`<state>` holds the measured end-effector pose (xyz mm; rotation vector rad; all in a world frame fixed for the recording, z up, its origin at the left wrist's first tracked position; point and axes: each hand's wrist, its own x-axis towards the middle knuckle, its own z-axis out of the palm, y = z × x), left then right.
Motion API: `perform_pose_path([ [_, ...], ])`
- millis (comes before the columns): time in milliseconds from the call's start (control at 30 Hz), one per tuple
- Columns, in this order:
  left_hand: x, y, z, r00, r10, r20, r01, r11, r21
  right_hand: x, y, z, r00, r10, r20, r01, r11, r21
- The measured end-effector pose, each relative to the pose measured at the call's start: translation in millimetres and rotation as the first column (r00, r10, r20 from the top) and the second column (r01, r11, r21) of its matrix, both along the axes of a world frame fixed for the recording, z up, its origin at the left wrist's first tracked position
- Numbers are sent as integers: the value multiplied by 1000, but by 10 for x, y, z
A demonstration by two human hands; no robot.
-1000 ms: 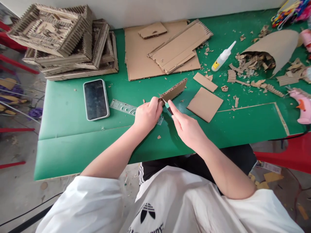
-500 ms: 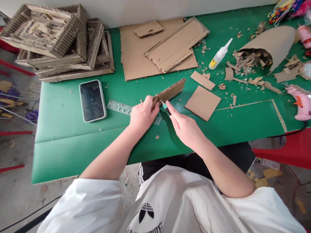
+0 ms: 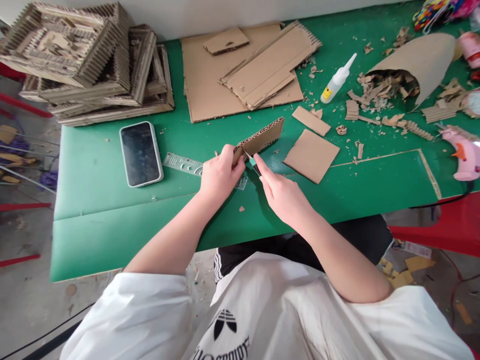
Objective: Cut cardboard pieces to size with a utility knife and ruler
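My left hand (image 3: 219, 174) is closed on the near end of a corrugated cardboard strip (image 3: 262, 136), holding it on edge above the green table (image 3: 112, 220). My right hand (image 3: 279, 192) grips a small green-handled knife (image 3: 255, 166), its blade set against the strip right beside my left fingers. A clear plastic ruler (image 3: 183, 164) lies flat under and to the left of my left hand.
A phone (image 3: 141, 153) lies left of the ruler. Stacked cardboard frames (image 3: 90, 60) fill the far left corner, flat cardboard sheets (image 3: 243, 70) lie behind. Cut squares (image 3: 311, 155), a glue bottle (image 3: 336, 80), scraps in a cardboard cone (image 3: 412, 70) and a pink glue gun (image 3: 463, 152) sit right.
The hands, strip and knife keep the same hold; the blade has worked slightly along the strip's near end. The view has shifted a little.
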<state>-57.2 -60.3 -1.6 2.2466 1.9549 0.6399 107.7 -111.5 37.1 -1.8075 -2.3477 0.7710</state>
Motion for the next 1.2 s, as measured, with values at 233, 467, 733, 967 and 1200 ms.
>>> perform_pose_path([
  [233,19,4,40,998,22,-59,-28,995,-100,38,-59,-3,999,-6,-53,6,1000,-7],
  [467,13,4,42,997,-26,-69,19,995,-100,12,-4,-23,1000,8,-24,-7,1000,8],
  [733,5,16,37,998,-1,-65,-6,995,-99,10,-26,-40,996,10,83,-12,1000,20],
  [967,5,9,43,997,-9,-71,0,992,-125,8,-36,-19,993,19,121,-19,1000,4],
  [1200,16,9,52,997,10,-79,-22,988,-153,-25,42,83,993,36,112,-28,997,-75],
])
